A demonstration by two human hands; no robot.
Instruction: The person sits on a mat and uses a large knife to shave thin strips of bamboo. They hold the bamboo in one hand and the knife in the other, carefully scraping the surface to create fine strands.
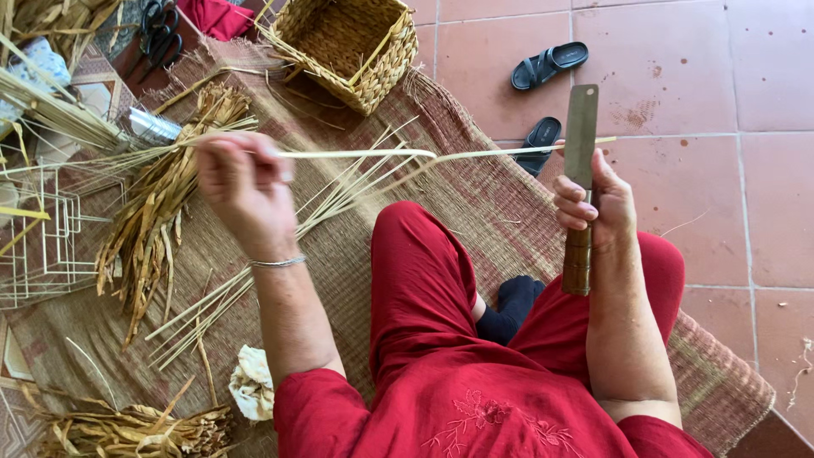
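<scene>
The left hand (246, 191) pinches a pale reed strip (381, 154) stretching right to the knife (580, 170) gripped upright in the right hand (593, 208).

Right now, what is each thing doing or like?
Left hand: fingers pinching the pale strip.
Right hand: gripping the knife handle.
Knife: upright, blade up.
Pale strip: stretched between both hands.
Woven basket: tilted, empty.
Sandals: off, apart on tiles.
</scene>
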